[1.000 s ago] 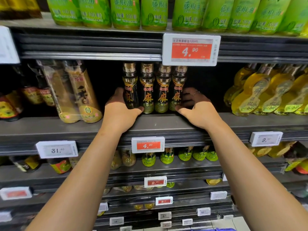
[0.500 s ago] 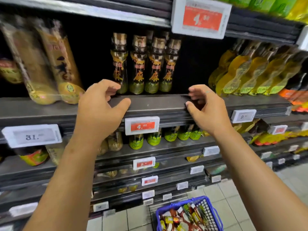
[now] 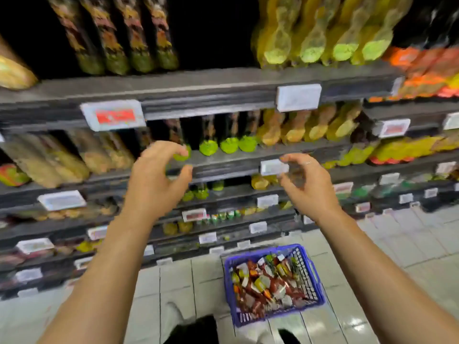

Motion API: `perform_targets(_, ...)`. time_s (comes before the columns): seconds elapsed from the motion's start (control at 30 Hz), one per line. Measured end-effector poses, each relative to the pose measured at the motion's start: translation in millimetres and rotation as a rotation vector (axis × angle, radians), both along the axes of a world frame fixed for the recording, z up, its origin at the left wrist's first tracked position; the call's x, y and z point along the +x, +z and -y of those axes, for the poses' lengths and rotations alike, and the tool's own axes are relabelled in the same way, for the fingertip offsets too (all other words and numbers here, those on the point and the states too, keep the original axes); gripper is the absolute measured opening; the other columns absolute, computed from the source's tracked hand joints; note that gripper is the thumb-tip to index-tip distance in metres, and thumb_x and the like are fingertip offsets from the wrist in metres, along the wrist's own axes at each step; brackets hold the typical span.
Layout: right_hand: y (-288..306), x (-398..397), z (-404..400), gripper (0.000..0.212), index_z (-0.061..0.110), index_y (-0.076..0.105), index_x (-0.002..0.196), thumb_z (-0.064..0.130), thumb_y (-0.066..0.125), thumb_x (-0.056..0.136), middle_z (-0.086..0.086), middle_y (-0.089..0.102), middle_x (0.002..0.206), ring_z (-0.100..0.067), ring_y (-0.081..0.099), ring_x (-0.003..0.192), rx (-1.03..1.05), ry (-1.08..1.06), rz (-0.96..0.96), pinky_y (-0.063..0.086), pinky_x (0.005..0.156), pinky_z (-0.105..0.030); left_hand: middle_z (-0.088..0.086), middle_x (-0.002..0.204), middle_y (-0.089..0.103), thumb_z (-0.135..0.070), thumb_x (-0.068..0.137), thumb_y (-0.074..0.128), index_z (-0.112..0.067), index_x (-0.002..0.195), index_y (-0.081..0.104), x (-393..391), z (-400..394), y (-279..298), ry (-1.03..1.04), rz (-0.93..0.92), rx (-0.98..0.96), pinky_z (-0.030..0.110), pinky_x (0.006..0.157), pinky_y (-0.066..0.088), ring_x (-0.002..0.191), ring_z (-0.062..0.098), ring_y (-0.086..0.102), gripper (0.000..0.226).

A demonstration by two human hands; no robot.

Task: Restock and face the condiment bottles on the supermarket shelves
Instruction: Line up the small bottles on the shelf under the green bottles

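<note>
- Head view, blurred throughout, looks down a run of grey supermarket shelves [image 3: 203, 88] onto a pale tiled floor [image 3: 402, 247].
- The left hand [image 3: 154, 180] hangs in the air in front of the shelves, fingers loosely curved and spread with the thumb set apart, holding nothing.
- The right hand [image 3: 308, 184] hangs level with it, well apart from the left, fingers likewise loosely curled and spread around empty air; a thin ring shows on one finger.
- Both hands sit in front of the front edge of a middle shelf; whether any fingertip touches that edge I cannot tell through the blur.
- Four dark condiment bottles [image 3: 124, 33] with gold-brown labels stand side by side at the front edge of the top visible shelf, left of its middle.
- Yellow oil bottles [image 3: 323, 31] fill the same shelf toward its right end.
- Green-capped bottles [image 3: 228, 145] line the front edge of the shelf below, just beyond the left hand's fingertips.
- A red price tag [image 3: 114, 115] hangs on the upper shelf's front edge, above the left hand.
- A blue basket [image 3: 318, 276] stands on the floor near the foot of the shelves, below the right hand, filled with small packed bottles [image 3: 268, 281] lying loose.
</note>
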State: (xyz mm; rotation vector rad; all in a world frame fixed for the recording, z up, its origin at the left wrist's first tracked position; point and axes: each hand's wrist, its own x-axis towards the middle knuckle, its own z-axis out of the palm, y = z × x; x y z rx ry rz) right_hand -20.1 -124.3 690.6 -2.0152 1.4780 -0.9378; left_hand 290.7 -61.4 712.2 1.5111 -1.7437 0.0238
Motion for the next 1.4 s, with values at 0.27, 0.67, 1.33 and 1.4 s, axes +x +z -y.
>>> perform_targets(0.27, -152, -145, -68, 0.010, 0.009, 0.067, 0.098, 0.011, 0.071, 0.090, -0.009, 0.072, 0.100, -0.029, 0.068, 0.097, 0.646, -0.138, -0.070, 0.052, 0.091, -0.028, 0.006, 0.095, 0.066, -0.002, 0.090, 0.070, 0.004, 0.098, 0.066, -120, -37, -159, -0.116, -0.071, 0.932, 0.022, 0.080, 0.044, 0.089, 0.023, 0.060, 0.011)
perform_targets(0.67, -297, -227, -212, 0.023, 0.013, 0.068, 0.111, 0.017, 0.071, 0.089, -0.013, 0.072, 0.105, -0.026, 0.062, 0.087, 1.323, -0.417, -0.167, 0.054, 0.086, -0.040, 0.009, 0.113, 0.072, -0.016, 0.090, 0.065, -0.013, 0.108, 0.070, -189, -97, -346, -0.028, 0.020, 1.547, 0.033, 0.092, 0.052, 0.107, 0.029, 0.065, 0.019)
perform_targets(1.33, -649, -234, -105, 0.043, 0.021, 0.054, 0.130, 0.034, 0.066, 0.090, -0.002, 0.069, 0.118, -0.026, 0.065, 0.105, 1.354, -0.530, 0.080, 0.052, 0.091, -0.036, 0.008, 0.115, 0.070, -0.033, 0.082, 0.077, -0.017, 0.120, 0.062, -326, 21, -702, 0.554, -0.543, 1.354, 0.043, 0.094, 0.056, 0.107, 0.031, 0.068, 0.043)
perform_targets(1.4, -686, -241, -83, 0.037, 0.024, 0.056, 0.120, 0.039, 0.068, 0.089, -0.001, 0.073, 0.109, -0.025, 0.069, 0.098, 1.316, -0.587, 0.119, 0.058, 0.087, -0.041, 0.012, 0.120, 0.070, -0.038, 0.087, 0.074, -0.010, 0.125, 0.064, -349, 38, -740, 0.648, -0.515, 1.246, 0.033, 0.091, 0.052, 0.112, 0.032, 0.066, 0.048)
